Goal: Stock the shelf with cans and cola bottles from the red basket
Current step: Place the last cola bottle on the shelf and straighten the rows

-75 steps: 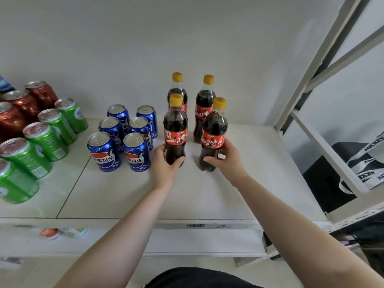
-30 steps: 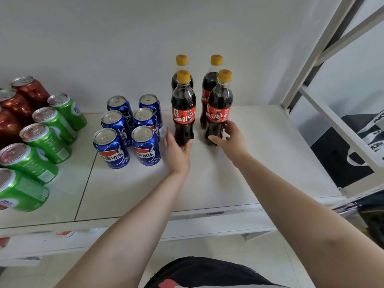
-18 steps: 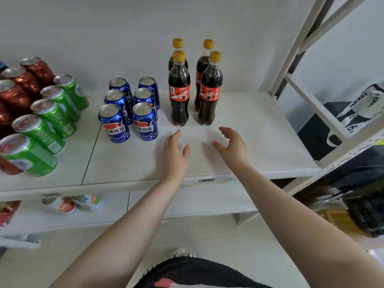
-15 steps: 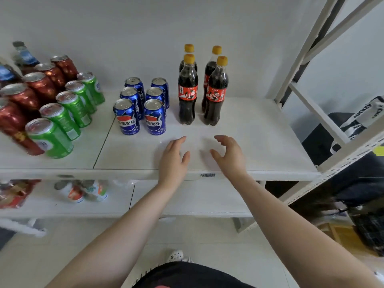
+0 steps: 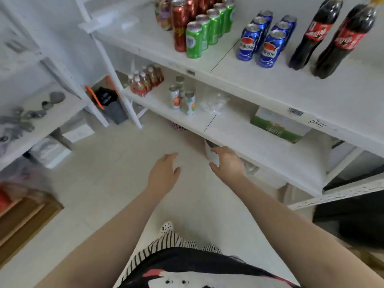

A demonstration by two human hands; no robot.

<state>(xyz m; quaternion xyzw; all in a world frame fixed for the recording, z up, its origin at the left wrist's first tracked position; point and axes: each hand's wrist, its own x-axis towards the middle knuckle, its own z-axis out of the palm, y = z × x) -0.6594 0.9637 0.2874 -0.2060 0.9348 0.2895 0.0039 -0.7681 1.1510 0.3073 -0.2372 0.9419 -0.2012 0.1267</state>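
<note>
Top shelf (image 5: pixel 259 84) is white and carrying everything upright. Two cola bottles (image 5: pixel 332 36) at the right end, dark with red labels, side by side, tops cut off by the frame edge. Just left of them the blue cans (image 5: pixel 264 38) stand in a tight two-column block. Further left are the green cans (image 5: pixel 204 30) in a row, with red cans (image 5: pixel 181 23) right beside them.

A small shop or its stockroom, by the look of it; white metal shelving (image 5: pixel 270 88) carries drinks grouped by kind, blue cans (image 5: pixel 268 48) beside cola bottles (image 5: pixel 340 40) and green cans (image 5: pixel 194 40); barcode labels (image 5: pixel 295 111) are stuck along the shelf edges; a green carton (image 5: pixel 276 129) sits on the tier below.
</note>
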